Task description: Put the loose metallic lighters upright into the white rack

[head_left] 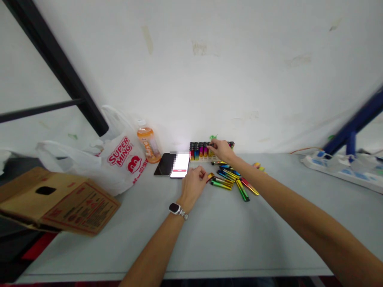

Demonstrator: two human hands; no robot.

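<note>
Metallic, many-coloured lighters [202,150] with black tops stand upright in rows in a pale tray [196,161] against the wall. My right hand [221,150] reaches over this tray, its thumb and fingers pinched on the top of one lighter, mostly hidden by the fingers. In front of the tray my left hand [194,181] is closed, and a red-and-gold lighter [210,175] sticks out from its fingertips. Just right of it, several loose lighters [222,185] lie in a pile, green, gold, blue and red, some under my right forearm.
Left of the tray lie a lit phone [180,165] and a dark tablet-like device [164,164]. Beyond them stand an orange drink bottle [149,143], a white plastic bag [119,167] and an open cardboard box [79,205]. A white power strip [344,171] lies at the right.
</note>
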